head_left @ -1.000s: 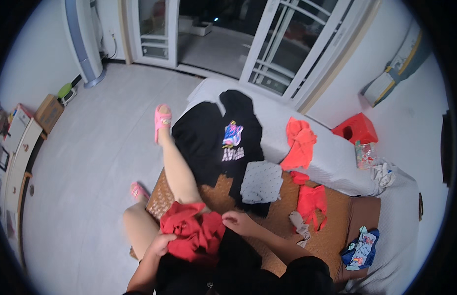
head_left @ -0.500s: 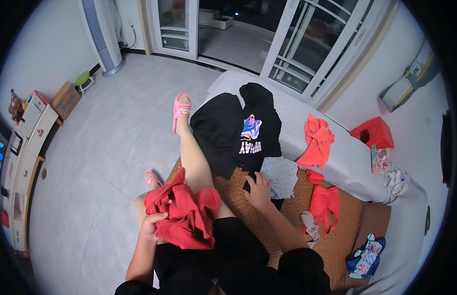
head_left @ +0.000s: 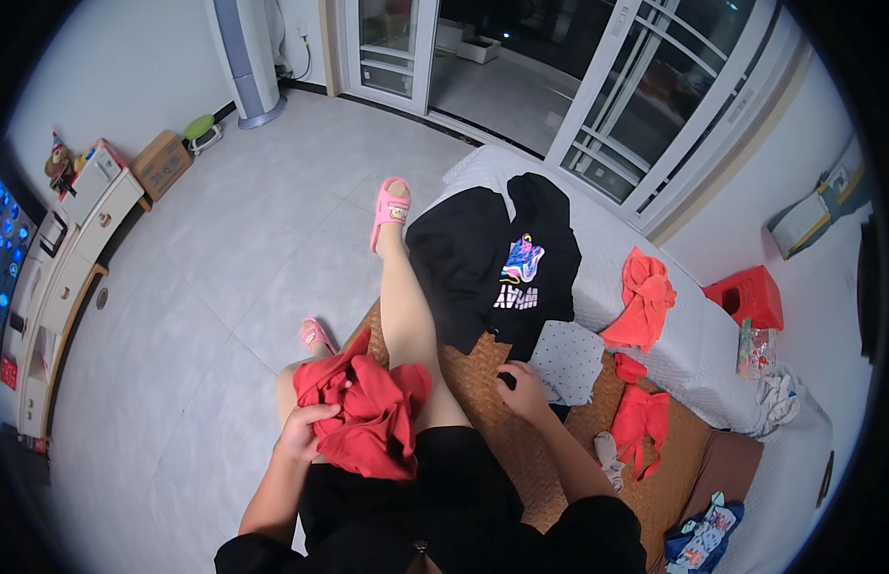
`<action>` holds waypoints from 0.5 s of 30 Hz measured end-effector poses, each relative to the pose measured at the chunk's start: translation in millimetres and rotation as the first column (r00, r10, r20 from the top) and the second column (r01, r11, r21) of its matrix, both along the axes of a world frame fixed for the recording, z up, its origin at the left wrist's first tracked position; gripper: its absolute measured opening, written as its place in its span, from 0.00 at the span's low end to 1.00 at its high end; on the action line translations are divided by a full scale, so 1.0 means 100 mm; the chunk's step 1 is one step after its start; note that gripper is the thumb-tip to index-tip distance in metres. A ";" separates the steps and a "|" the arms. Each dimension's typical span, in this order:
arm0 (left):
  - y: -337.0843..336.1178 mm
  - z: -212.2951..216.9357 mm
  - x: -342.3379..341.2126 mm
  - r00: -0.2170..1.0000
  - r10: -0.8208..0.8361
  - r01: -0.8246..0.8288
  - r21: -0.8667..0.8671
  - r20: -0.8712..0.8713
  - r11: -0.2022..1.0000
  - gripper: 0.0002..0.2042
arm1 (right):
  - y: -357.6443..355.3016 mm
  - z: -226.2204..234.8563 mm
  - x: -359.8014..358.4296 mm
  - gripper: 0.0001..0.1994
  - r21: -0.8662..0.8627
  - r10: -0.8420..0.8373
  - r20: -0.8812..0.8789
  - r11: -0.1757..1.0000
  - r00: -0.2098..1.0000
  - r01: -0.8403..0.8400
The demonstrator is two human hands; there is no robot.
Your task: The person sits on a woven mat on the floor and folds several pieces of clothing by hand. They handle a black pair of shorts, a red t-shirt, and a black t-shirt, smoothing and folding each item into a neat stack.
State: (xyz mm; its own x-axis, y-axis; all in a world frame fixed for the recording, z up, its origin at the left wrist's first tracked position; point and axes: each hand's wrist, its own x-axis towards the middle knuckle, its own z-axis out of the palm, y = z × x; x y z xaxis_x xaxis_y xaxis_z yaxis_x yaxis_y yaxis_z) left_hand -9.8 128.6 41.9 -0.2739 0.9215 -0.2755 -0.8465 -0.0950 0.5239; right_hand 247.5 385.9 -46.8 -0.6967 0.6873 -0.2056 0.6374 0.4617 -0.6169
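Observation:
Bunched red cloth (head_left: 373, 411) lies over my lap, its folds hiding what kind of garment it is. My left hand (head_left: 304, 432) is closed round its left side. To the right, my right hand (head_left: 524, 392) has its fingers curled on a small black piece of cloth (head_left: 506, 380), just above the woven mat. Beside that hand lies a pale grey dotted cloth (head_left: 567, 364). Beyond it a black garment with a colourful print (head_left: 523, 256) is spread out, next to more black clothing (head_left: 454, 258).
The woven brown mat (head_left: 482, 459) covers the seat. On it lie red straps of cloth (head_left: 640, 421) and a greyish sock-like piece (head_left: 609, 461). A coral cloth (head_left: 643, 301) rests on the white cover, near a red plastic stool (head_left: 747, 297). A blue patterned garment (head_left: 704, 536) lies lower right.
My right hand has closed from spread fingers onto the small black cloth and drawn slightly nearer. My left hand keeps hold of the red cloth. The whole view has shifted with my head.

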 end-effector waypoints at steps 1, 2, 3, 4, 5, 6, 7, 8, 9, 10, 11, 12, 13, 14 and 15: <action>0.03 -0.01 -0.01 0.999 -0.002 0.001 -0.028 -0.039 1.000 0.18 | -0.08 0.12 -0.11 0.09 -0.237 -0.059 -0.277 0.971 0.959 -0.009; 0.06 -0.02 -0.01 0.997 -0.010 0.006 -0.052 -0.076 0.999 0.19 | -0.25 0.41 -0.27 0.10 -0.533 -0.142 -0.404 0.839 0.904 -0.107; 0.11 0.05 0.05 0.993 -0.016 0.009 -0.063 -0.116 0.998 0.19 | -0.45 0.72 -0.40 0.10 -0.749 -0.261 -0.487 0.615 0.834 -0.245; 0.19 0.14 0.15 0.987 -0.029 0.018 -0.069 -0.157 0.997 0.19 | -0.61 0.93 -0.47 0.10 -0.791 -0.236 -0.456 0.550 0.858 -0.268; 0.24 0.20 0.21 0.979 -0.043 0.029 -0.073 -0.199 0.997 0.20 | -0.74 1.07 -0.54 0.11 -0.827 -0.209 -0.427 0.484 0.880 -0.286; 0.26 0.16 0.26 0.960 -0.059 0.032 -0.103 -0.273 0.994 0.20 | -0.84 1.16 -0.60 0.10 -0.677 -0.112 -0.502 0.668 0.858 -0.310; 0.29 0.20 0.32 0.926 -0.075 0.049 -0.078 -0.370 0.996 0.20 | -0.90 1.20 -0.64 0.10 -0.490 0.002 -0.549 0.809 0.836 -0.324; 0.30 0.22 0.34 0.889 -0.114 0.093 -0.068 -0.443 0.993 0.19 | -0.90 1.21 -0.67 0.08 -0.366 0.085 -0.478 0.886 0.874 -0.286; 0.31 0.24 0.35 0.845 -0.149 0.137 -0.062 -0.514 0.989 0.18 | -0.85 1.20 -0.65 0.09 -0.334 0.050 -0.494 0.911 0.868 -0.242; 0.28 0.32 0.31 0.741 -0.141 0.105 -0.094 -0.657 0.990 0.17 | -0.77 1.19 -0.60 0.09 -0.302 0.018 -0.512 0.932 0.859 -0.199; 0.25 0.45 0.22 0.615 -0.134 0.072 -0.114 -0.777 0.991 0.16 | -0.68 1.20 -0.52 0.10 -0.267 -0.016 -0.528 0.952 0.849 -0.148; 0.23 0.52 0.11 0.471 -0.130 0.034 -0.129 -0.873 0.991 0.15 | -0.53 1.28 -0.35 0.11 -0.323 -0.106 -0.583 0.940 0.806 -0.110; 0.16 0.48 -0.03 0.450 -0.067 -0.105 -0.128 -0.891 0.986 0.14 | -0.36 1.39 -0.15 0.13 -0.390 -0.190 -0.627 0.916 0.755 -0.093; 0.10 0.47 -0.17 0.425 -0.007 -0.234 -0.118 -0.905 0.965 0.12 | -0.24 1.59 0.03 0.13 -0.649 -0.469 -0.682 0.743 0.561 -0.166; 0.04 0.54 -0.33 0.397 -0.006 -0.323 -0.146 -0.918 0.935 0.11 | -0.01 1.55 0.32 0.11 -0.719 -0.618 -0.694 0.623 0.369 -0.310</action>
State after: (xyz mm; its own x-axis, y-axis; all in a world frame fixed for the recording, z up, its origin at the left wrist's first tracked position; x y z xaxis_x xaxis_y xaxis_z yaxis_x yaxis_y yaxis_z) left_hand -42.6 132.4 96.2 -0.6431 0.7656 0.0149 0.1446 0.1024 0.9842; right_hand 280.0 385.0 108.6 -0.6500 0.7597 -0.0178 -0.4488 -0.4028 -0.7977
